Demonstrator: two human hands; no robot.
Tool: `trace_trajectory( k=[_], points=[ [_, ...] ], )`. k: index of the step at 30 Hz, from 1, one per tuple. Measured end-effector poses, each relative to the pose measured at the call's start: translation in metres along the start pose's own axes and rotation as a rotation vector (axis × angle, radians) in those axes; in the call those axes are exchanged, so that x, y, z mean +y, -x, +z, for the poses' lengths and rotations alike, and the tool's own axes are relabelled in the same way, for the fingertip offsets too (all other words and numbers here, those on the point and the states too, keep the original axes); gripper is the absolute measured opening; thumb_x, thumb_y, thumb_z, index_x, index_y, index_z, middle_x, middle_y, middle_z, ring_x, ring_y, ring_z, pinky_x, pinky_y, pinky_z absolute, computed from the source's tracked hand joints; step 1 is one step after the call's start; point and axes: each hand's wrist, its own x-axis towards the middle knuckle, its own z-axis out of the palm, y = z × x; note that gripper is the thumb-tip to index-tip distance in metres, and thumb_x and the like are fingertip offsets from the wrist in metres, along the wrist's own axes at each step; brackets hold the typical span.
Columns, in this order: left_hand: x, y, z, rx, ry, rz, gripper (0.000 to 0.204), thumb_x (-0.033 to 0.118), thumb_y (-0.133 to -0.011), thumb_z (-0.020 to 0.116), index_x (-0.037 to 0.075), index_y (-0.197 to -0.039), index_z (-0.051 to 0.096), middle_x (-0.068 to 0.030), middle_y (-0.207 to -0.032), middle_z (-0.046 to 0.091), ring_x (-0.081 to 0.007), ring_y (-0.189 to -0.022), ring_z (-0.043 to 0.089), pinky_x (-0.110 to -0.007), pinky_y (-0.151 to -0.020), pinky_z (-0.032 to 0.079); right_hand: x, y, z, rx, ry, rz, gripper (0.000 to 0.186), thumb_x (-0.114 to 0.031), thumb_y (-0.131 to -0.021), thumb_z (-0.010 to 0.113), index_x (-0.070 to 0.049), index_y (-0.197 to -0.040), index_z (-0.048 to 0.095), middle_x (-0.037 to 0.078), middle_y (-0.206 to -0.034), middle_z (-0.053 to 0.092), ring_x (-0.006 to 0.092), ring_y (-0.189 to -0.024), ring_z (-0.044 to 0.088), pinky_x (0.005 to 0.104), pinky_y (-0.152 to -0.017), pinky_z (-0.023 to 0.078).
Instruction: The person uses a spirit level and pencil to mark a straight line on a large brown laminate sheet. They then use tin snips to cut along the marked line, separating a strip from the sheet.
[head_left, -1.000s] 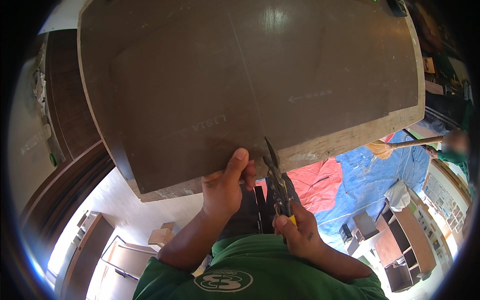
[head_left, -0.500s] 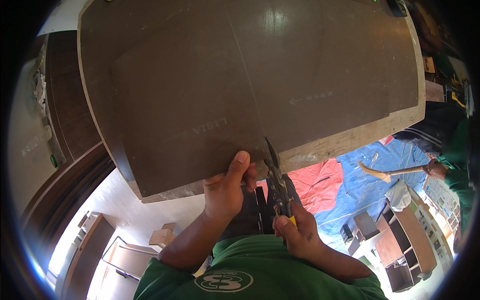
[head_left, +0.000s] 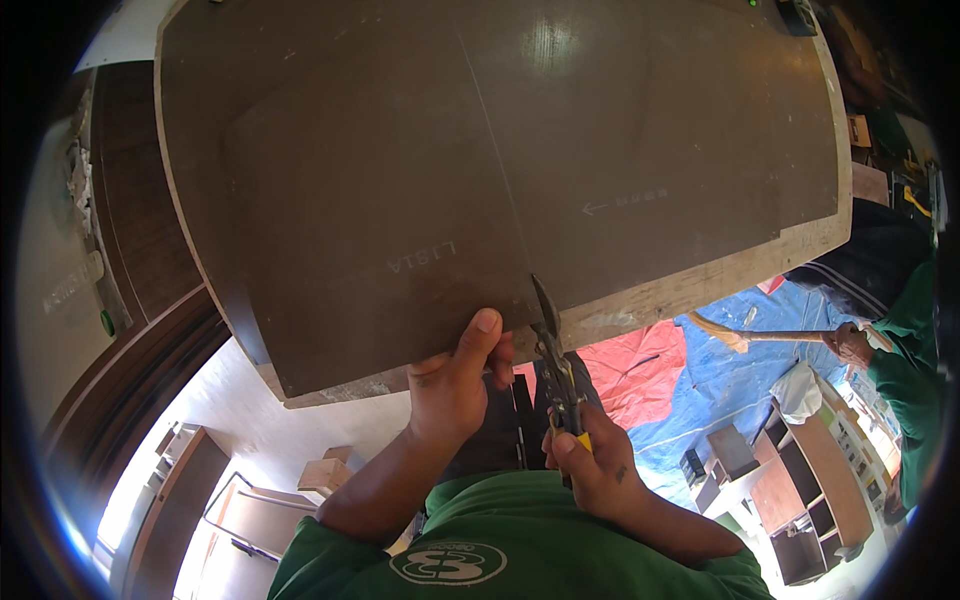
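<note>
A dark brown sheet (head_left: pixel 360 180) with faint markings and a pale straight line lies on a wider board with a worn wooden edge (head_left: pixel 680 281). My left hand (head_left: pixel 455 390) pinches the sheet's near edge, thumb on top. My right hand (head_left: pixel 590 460) is closed round metal snips (head_left: pixel 555 360) with yellow on the handle; their blade tips are at the sheet's edge, on the pale line, just right of my left thumb.
At right, a co-worker in green (head_left: pixel 905 360) grips a straw broom (head_left: pixel 725 330) over a blue tarp (head_left: pixel 730 390) and red sheeting (head_left: pixel 625 375). Wooden cabinets (head_left: pixel 820 480) stand lower right, panels (head_left: pixel 125 330) line the left, and a small box (head_left: pixel 320 475) is lower left.
The co-worker has come further into view, and the broom has swung lower and leftward. My left hand and the sheet edge have shifted slightly down; the snips stay nearly still.
</note>
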Motion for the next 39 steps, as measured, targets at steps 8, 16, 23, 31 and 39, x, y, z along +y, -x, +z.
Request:
trace_trajectory(
  k=[8, 16, 23, 31, 39],
  points=[
    [-0.0008, -0.0001, -0.0004, -0.004, 0.009, -0.007, 0.024, 0.024, -0.107, 0.071, 0.001, -0.099, 0.070, -0.0077, -0.081, 0.069, -0.0163, -0.061, 0.065, -0.029, -0.052, 0.050, 0.0005, 0.0005, -0.0005, 0.003, -0.011, 0.011, 0.042, -0.039, -0.108, 0.067, 0.002, -0.115, 0.062, 0.004, -0.084, 0.064, 0.0109, -0.078, 0.058, 0.0309, -0.071, 0.049],
    [-0.0026, 0.0002, -0.0032, -0.038, 0.013, 0.004, 0.023, 0.024, -0.106, 0.072, 0.001, -0.104, 0.069, -0.0096, -0.086, 0.069, -0.0172, -0.066, 0.066, -0.030, -0.051, 0.050, 0.0006, 0.0005, -0.0012, 0.004, 0.003, -0.008, 0.043, -0.039, -0.108, 0.067, 0.003, -0.117, 0.062, 0.005, -0.084, 0.065, 0.0116, -0.078, 0.059, 0.0310, -0.072, 0.050],
    [-0.0063, 0.0008, -0.0063, -0.045, 0.012, -0.002, 0.023, 0.025, -0.105, 0.073, 0.002, -0.107, 0.068, -0.0106, -0.088, 0.070, -0.0179, -0.066, 0.067, -0.031, -0.050, 0.051, -0.0004, -0.0009, -0.0021, -0.008, -0.025, -0.019, 0.044, -0.039, -0.108, 0.067, 0.003, -0.117, 0.061, 0.004, -0.084, 0.064, 0.0110, -0.078, 0.058, 0.0306, -0.071, 0.049],
    [-0.0046, 0.0005, -0.0048, -0.018, 0.015, -0.002, 0.024, 0.024, -0.105, 0.074, 0.001, -0.106, 0.069, -0.0110, -0.087, 0.070, -0.0189, -0.065, 0.066, -0.031, -0.049, 0.051, -0.0038, -0.0014, -0.0011, 0.004, -0.001, -0.021, 0.039, -0.037, -0.108, 0.067, 0.002, -0.113, 0.062, 0.003, -0.084, 0.064, 0.0096, -0.077, 0.059, 0.0294, -0.070, 0.049],
    [-0.0044, -0.0005, -0.0055, -0.034, 0.004, -0.009, 0.024, 0.025, -0.106, 0.072, 0.001, -0.107, 0.068, -0.0107, -0.085, 0.070, -0.0189, -0.064, 0.066, -0.030, -0.050, 0.051, -0.0067, -0.0052, 0.0010, -0.001, -0.022, -0.002, 0.037, -0.035, -0.108, 0.067, 0.001, -0.112, 0.062, 0.004, -0.084, 0.064, 0.0095, -0.078, 0.059, 0.0294, -0.071, 0.049]
  ],
)
